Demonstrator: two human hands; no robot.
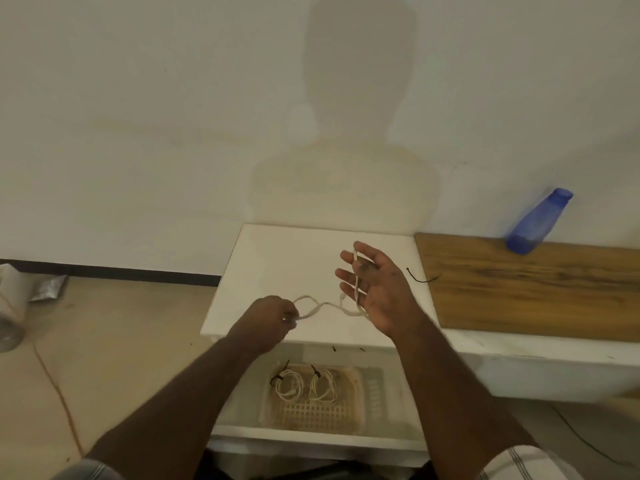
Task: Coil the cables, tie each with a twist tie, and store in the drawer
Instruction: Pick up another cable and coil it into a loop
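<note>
A home room: plain wall [138, 133], white drawer unit [277, 258], wooden shelf [536, 292].

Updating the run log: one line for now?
left hand pinches cable | right hand winding | two coils in drawer | twist tie unused

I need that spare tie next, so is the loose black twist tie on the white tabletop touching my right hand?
Apart. The head view shows bare white tabletop between the loose black twist tie and the right hand, which has the white cable across its fingers.

Blue bottle [535, 222] leaning against the wall [138, 133], standing on a wooden board [536, 292]; board lying on the white counter [287, 251]. Roll of paper [10, 306] and crumpled foil [48, 287] on the floor [114, 327] far left.
</note>
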